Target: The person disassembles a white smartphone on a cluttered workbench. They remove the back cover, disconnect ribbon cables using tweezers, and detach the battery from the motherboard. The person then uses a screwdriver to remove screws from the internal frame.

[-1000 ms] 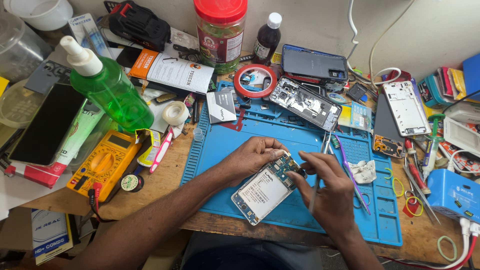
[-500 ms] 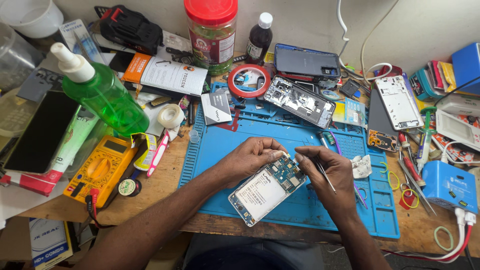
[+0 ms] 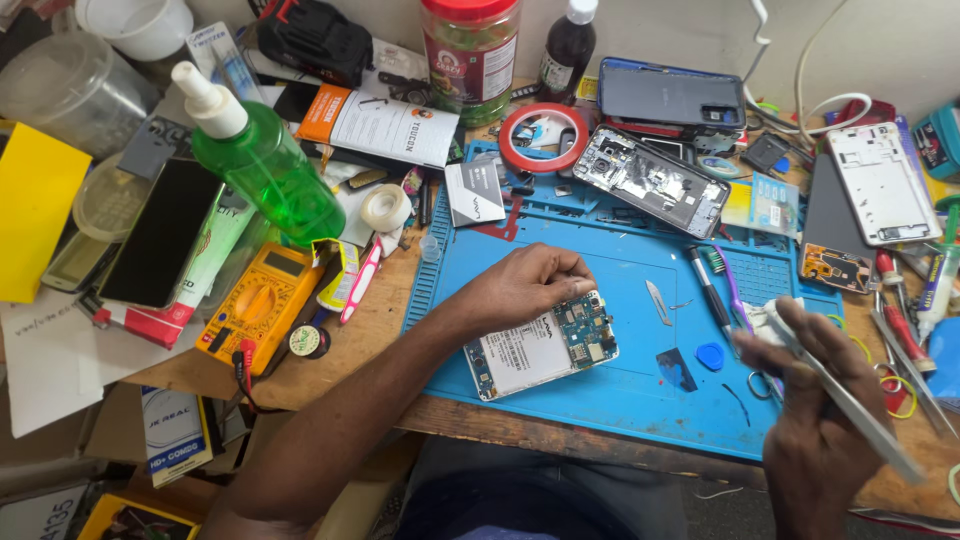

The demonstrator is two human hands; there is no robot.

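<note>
Both hands are seen over a blue silicone repair mat (image 3: 620,390) laid on a cluttered wooden bench. The left hand (image 3: 525,288) is curled, its fingertips pressed on the upper edge of an opened smartphone with a white battery and an exposed blue circuit board (image 3: 543,346), which lies flat and slightly tilted on the mat, near its front edge. The right hand (image 3: 815,420) is held well apart from the phone, over the mat's right end, closed around a pair of slim metal tweezers (image 3: 850,405) whose length runs down towards the lower right corner; a crumpled white wipe (image 3: 775,318) is seen just at its fingertips, though whether it is gripped cannot be told. Between the hands a small steel blade (image 3: 656,301), a black-handled tool (image 3: 708,288) and a blue triangular pick (image 3: 710,355) lie on the mat. At the left, a green spray bottle with a white nozzle (image 3: 262,160) stands behind a yellow multimeter (image 3: 262,305).
</note>
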